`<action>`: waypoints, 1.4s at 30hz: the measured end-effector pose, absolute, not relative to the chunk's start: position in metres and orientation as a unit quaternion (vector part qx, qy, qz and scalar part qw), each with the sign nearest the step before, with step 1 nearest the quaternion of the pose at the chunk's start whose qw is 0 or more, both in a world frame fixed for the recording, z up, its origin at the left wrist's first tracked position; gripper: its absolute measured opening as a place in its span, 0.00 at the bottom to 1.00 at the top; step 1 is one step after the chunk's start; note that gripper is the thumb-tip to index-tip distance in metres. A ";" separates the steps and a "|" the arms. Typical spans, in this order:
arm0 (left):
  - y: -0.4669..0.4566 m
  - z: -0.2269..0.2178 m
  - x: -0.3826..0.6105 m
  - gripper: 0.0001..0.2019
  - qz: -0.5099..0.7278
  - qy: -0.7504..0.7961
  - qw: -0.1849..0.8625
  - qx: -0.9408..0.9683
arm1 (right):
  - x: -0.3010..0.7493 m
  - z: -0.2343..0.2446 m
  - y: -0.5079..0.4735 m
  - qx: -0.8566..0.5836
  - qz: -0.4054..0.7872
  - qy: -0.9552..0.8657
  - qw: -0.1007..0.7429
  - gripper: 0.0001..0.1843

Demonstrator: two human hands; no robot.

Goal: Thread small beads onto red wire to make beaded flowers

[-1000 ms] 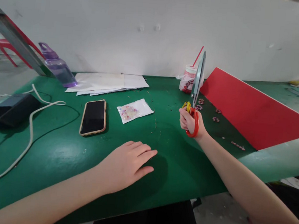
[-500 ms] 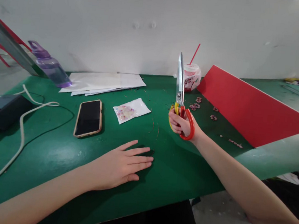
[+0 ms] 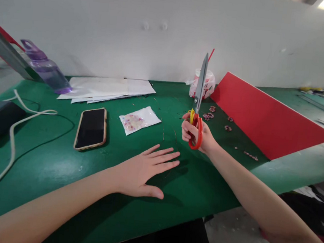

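My right hand [image 3: 197, 132] grips a pair of scissors [image 3: 200, 87] by its red and yellow handles, blades closed and pointing up above the table. My left hand [image 3: 148, 170] is spread palm down over the green tabletop [image 3: 188, 200], fingers apart and holding nothing; a shadow falls beside it. Thin wire-like strands [image 3: 174, 136] lie just beyond its fingertips. A small plastic packet of beads [image 3: 139, 120] rests past the left hand, with a phone [image 3: 91, 129] to its left. Several beaded flower shapes [image 3: 208, 116] sit behind and right of the scissors.
A red board [image 3: 265, 116] stands on edge at the right. Along the back are a purple bottle [image 3: 48, 68], stacked white paper [image 3: 102, 88] and a bagged cup with straw [image 3: 208, 82]. A white cable [image 3: 13, 141] and black object [image 3: 0, 119] occupy the left.
My left hand has moved right and slightly away from me, its thumb spreading wider. The scissors have turned so their blades tilt slightly right, still in my right hand. The view has shifted a little.
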State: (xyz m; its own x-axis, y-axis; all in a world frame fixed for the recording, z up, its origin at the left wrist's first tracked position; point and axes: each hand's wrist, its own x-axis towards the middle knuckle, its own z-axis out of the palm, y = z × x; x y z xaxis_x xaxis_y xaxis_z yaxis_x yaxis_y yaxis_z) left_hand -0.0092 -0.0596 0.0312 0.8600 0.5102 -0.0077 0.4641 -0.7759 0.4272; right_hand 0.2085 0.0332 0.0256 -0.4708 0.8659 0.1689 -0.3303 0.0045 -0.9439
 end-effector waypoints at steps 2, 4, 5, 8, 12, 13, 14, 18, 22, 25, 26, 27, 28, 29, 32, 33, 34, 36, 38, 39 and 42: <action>-0.062 0.035 -0.017 0.38 0.057 0.254 0.219 0.940 | 0.207 0.024 0.034 -0.240 0.658 -0.548 0.457 0.11; -0.066 0.035 -0.023 0.36 0.041 0.241 0.225 0.943 | 0.206 0.024 0.033 -0.226 0.661 -0.551 0.457 0.10; -0.069 0.035 -0.025 0.36 0.034 0.232 0.227 0.945 | 0.205 0.025 0.032 -0.221 0.663 -0.551 0.456 0.10; -0.073 0.029 -0.024 0.35 0.030 0.207 0.225 0.952 | 0.202 0.026 0.028 -0.230 0.679 -0.546 0.434 0.11; -0.069 0.024 -0.019 0.35 0.030 0.200 0.206 0.958 | 0.200 0.032 0.020 -0.266 0.713 -0.529 0.376 0.19; -0.067 0.023 -0.018 0.35 0.033 0.199 0.202 0.958 | 0.200 0.033 0.018 -0.269 0.724 -0.521 0.363 0.21; -0.064 0.023 -0.017 0.34 0.038 0.197 0.200 0.959 | 0.199 0.035 0.016 -0.270 0.738 -0.510 0.350 0.22; -0.058 0.021 -0.018 0.33 0.053 0.192 0.192 0.961 | 0.199 0.038 0.007 -0.267 0.794 -0.449 0.311 0.24; -0.058 0.017 -0.018 0.32 0.044 0.203 0.195 0.958 | 0.201 0.028 0.003 -0.302 0.779 -0.493 0.242 0.28; -0.058 0.016 -0.017 0.31 0.044 0.207 0.197 0.957 | 0.204 0.021 0.008 -0.322 0.770 -0.501 0.229 0.28; -0.058 0.016 -0.017 0.31 0.046 0.206 0.197 0.957 | 0.205 0.020 0.013 -0.325 0.764 -0.502 0.242 0.28; -0.057 0.016 -0.017 0.31 0.048 0.206 0.197 0.957 | 0.207 0.019 0.018 -0.329 0.750 -0.511 0.262 0.27; -0.057 0.016 -0.017 0.31 0.049 0.206 0.196 0.957 | 0.209 0.018 0.024 -0.336 0.727 -0.527 0.285 0.26; -0.057 0.016 -0.017 0.32 0.049 0.206 0.195 0.958 | 0.211 0.017 0.030 -0.342 0.698 -0.546 0.313 0.25; -0.057 0.017 -0.018 0.32 0.051 0.204 0.191 0.959 | 0.218 0.012 0.046 -0.353 0.647 -0.568 0.366 0.24; -0.057 0.017 -0.018 0.33 0.050 0.202 0.191 0.959 | 0.219 0.011 0.049 -0.352 0.646 -0.566 0.371 0.25; -0.057 0.017 -0.018 0.33 0.049 0.201 0.190 0.960 | 0.220 0.011 0.050 -0.349 0.648 -0.564 0.374 0.25; -0.058 0.018 -0.018 0.33 0.041 0.200 0.189 0.960 | 0.220 0.013 0.047 -0.340 0.648 -0.562 0.385 0.24; -0.058 0.018 -0.017 0.34 0.035 0.202 0.188 0.961 | 0.220 0.021 0.040 -0.320 0.651 -0.558 0.404 0.23; -0.058 0.017 -0.017 0.33 0.036 0.202 0.188 0.960 | 0.220 0.027 0.036 -0.304 0.653 -0.555 0.416 0.23; -0.058 0.017 -0.018 0.33 0.048 0.201 0.191 0.960 | 0.220 0.044 0.023 -0.268 0.665 -0.540 0.441 0.22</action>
